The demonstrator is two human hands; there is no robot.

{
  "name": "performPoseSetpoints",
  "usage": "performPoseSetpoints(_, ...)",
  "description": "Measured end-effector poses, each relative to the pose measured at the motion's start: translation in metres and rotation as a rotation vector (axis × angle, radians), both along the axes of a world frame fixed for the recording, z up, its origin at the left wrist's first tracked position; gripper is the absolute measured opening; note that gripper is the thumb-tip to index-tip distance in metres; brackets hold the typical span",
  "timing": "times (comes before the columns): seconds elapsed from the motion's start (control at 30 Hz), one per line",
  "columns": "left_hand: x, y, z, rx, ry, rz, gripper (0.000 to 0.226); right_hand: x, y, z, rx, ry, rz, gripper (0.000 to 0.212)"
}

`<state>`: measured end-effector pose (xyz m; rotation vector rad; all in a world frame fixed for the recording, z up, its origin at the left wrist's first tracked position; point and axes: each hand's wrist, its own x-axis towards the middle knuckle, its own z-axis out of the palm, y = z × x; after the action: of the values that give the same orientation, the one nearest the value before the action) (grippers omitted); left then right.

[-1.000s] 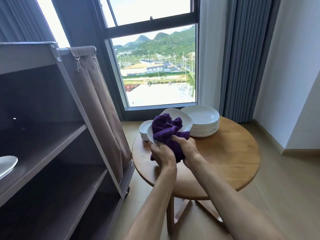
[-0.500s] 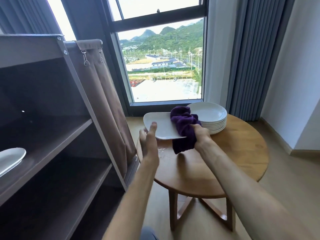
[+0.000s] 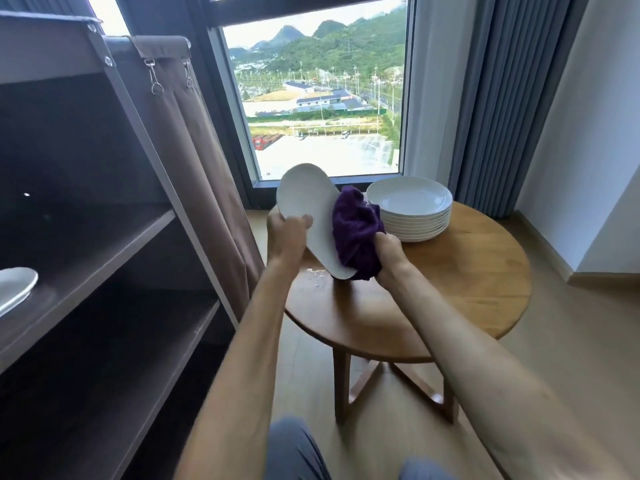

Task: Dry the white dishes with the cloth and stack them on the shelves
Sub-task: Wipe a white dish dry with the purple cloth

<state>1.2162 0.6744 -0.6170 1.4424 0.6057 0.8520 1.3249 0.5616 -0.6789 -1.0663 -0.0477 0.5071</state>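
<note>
The brown shelves fill the left of the frame, with one white dish at the left edge. On the round table at centre right stands a stack of plates. My left hand grips a tilted white plate; my right hand clutches the purple cloth against it. I can read no writing.

We spot no readable text anywhere — no labels, brands, numbers or signs, nothing legible.

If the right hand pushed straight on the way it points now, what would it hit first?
The right hand grips the purple cloth, bunched against the tilted plate. Pushing on would likely press cloth onto plate, though depth is unclear.
</note>
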Motion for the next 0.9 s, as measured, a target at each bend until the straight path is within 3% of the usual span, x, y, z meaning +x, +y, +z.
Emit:
performPoseSetpoints(0.07,-0.001,0.01,0.013,-0.04,-0.005,-0.079,0.021,-0.007,-0.001,0.004,0.024,-0.031,0.041,0.005)
performPoseSetpoints(0.17,0.006,-0.008,-0.001,-0.17,-0.067,-0.047,0.044,-0.018,0.011,0.014,0.07,0.044,-0.099,0.01)
performPoseSetpoints(0.27,0.017,-0.046,-0.033,-0.022,-0.026,0.141,0.033,-0.028,0.024,0.017,0.111,0.121,-0.191,0.009)
performPoseSetpoints(0.37,0.012,-0.055,-0.04,0.124,-0.009,0.257,0.025,-0.026,0.019,0.007,0.081,0.081,-0.125,0.016)
performPoseSetpoints(0.53,-0.021,-0.02,-0.017,0.387,0.31,-0.198,0.015,0.0,-0.011,0.0,0.076,0.12,-0.071,0.039)
performPoseSetpoints(0.63,-0.031,-0.006,0.004,0.357,0.497,-0.397,0.005,0.01,-0.02,-0.008,0.045,0.143,-0.115,0.027)
performPoseSetpoints(0.7,-0.027,-0.01,0.006,0.174,0.399,-0.354,0.013,0.008,-0.018,-0.007,0.02,0.184,-0.17,0.019)
performPoseSetpoints(0.83,-0.021,-0.052,-0.023,-0.337,-0.132,-0.218,0.047,0.0,-0.002,0.003,0.031,0.269,-0.232,0.014)
performPoseSetpoints(0.9,-0.02,-0.063,-0.036,-0.45,-0.278,-0.177,0.058,-0.003,0.004,0.004,-0.022,0.213,-0.262,0.01)
